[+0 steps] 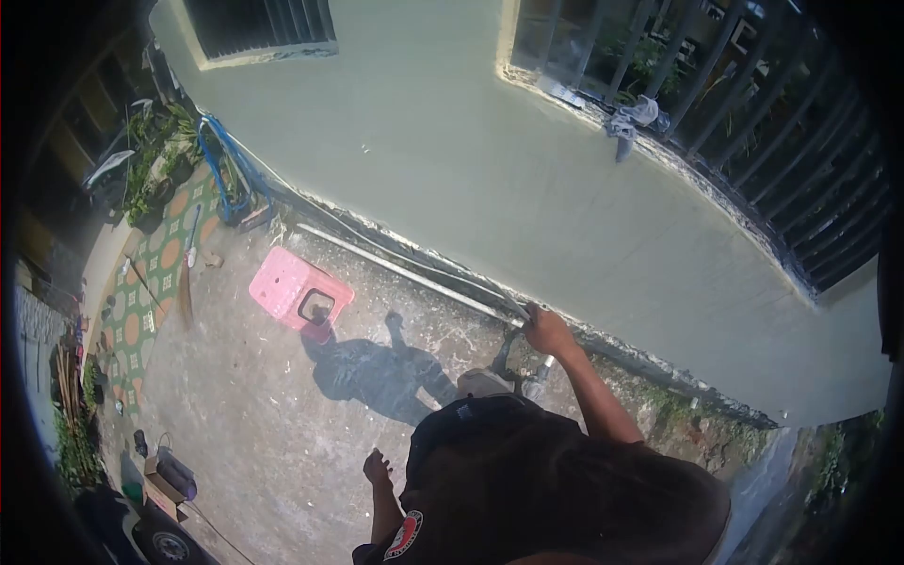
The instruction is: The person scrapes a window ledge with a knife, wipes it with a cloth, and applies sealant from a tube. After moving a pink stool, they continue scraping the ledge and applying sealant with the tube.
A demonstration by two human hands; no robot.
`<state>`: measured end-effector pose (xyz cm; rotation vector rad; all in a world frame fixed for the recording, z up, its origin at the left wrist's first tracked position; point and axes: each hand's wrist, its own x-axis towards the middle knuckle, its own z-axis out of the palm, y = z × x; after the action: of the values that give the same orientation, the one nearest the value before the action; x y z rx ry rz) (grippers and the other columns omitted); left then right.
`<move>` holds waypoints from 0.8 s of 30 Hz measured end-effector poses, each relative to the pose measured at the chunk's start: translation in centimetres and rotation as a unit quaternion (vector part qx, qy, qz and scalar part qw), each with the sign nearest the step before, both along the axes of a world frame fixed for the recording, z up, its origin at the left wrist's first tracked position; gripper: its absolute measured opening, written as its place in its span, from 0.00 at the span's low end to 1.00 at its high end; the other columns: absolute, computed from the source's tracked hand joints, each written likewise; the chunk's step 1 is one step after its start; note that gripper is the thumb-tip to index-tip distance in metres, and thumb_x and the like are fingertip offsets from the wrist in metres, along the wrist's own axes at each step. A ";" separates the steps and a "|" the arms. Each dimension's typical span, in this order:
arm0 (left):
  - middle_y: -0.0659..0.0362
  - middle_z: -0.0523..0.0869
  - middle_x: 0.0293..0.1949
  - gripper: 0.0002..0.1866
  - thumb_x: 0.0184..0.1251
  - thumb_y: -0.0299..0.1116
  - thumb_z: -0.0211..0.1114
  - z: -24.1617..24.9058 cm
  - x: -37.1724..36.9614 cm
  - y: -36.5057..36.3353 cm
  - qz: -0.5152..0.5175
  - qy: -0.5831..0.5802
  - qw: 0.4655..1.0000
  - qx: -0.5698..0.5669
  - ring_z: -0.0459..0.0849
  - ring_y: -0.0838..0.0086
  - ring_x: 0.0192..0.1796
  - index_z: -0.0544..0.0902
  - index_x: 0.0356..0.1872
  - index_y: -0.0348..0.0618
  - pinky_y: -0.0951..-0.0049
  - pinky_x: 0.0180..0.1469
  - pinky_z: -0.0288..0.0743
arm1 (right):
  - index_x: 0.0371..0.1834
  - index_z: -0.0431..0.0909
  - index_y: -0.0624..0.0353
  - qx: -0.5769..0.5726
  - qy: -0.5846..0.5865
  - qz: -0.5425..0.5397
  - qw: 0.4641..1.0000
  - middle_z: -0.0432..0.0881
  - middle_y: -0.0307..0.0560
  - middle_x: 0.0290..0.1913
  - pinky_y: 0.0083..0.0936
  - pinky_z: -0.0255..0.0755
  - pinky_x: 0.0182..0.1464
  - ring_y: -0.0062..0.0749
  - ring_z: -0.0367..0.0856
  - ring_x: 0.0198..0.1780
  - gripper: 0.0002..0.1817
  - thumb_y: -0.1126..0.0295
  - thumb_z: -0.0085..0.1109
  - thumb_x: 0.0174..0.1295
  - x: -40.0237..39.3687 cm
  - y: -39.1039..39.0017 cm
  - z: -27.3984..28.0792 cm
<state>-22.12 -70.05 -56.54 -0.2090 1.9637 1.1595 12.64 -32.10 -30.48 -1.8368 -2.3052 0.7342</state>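
Note:
My right hand (546,331) is closed at the foot of the grey-green wall (414,151). A thin grey end pokes out from its fingers toward the wall; I cannot make out what it belongs to. Just to the left of that hand lies the near end of a long white pipe (405,273), which runs along the wall's base. Below the hand is a grey pipe fitting (539,369), partly hidden by my body. My left hand (378,466) hangs low over the concrete, fingers loosely curled and apart, with nothing seen in it.
A pink plastic stool (282,281) lies on the concrete floor (264,414) beside my shadow. A coiled blue hose (229,169) hangs at the wall's far end. Barred windows (716,104) line the wall, with a grey cloth (629,122) on one sill. An open cardboard box (166,480) stands lower left.

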 end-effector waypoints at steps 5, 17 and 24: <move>0.57 0.84 0.46 0.21 0.72 0.50 0.63 0.1 -3.1 -2.3 0.017 -0.001 1.000 -0.008 0.83 0.66 0.39 0.81 0.50 0.42 0.61 0.35 0.76 | 0.59 0.73 0.64 0.021 0.021 0.054 0.998 0.83 0.73 0.39 0.57 0.75 0.49 0.68 0.82 0.45 0.23 0.67 0.52 0.61 -7.7 2.4 -1.3; 0.51 0.88 0.40 0.25 0.75 0.51 0.57 0.3 -5.1 -1.2 -0.275 0.051 0.933 -0.225 0.87 0.64 0.38 0.83 0.49 0.35 0.60 0.36 0.80 | 0.59 0.75 0.60 -0.076 0.013 0.126 0.989 0.84 0.70 0.43 0.52 0.76 0.55 0.63 0.83 0.51 0.25 0.65 0.56 0.58 -23.5 11.9 -4.8; 0.52 0.89 0.39 0.24 0.76 0.50 0.56 1.7 -17.8 4.0 -0.248 0.234 0.921 -0.188 0.88 0.65 0.38 0.84 0.47 0.35 0.62 0.37 0.79 | 0.63 0.74 0.58 -0.054 0.004 0.197 0.979 0.84 0.72 0.40 0.54 0.75 0.53 0.66 0.84 0.47 0.26 0.69 0.55 0.58 -38.4 21.1 -4.7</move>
<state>-39.89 -66.09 -54.81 0.3930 2.4559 0.5174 -25.72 -11.03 -35.13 -1.4182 -2.7074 0.9262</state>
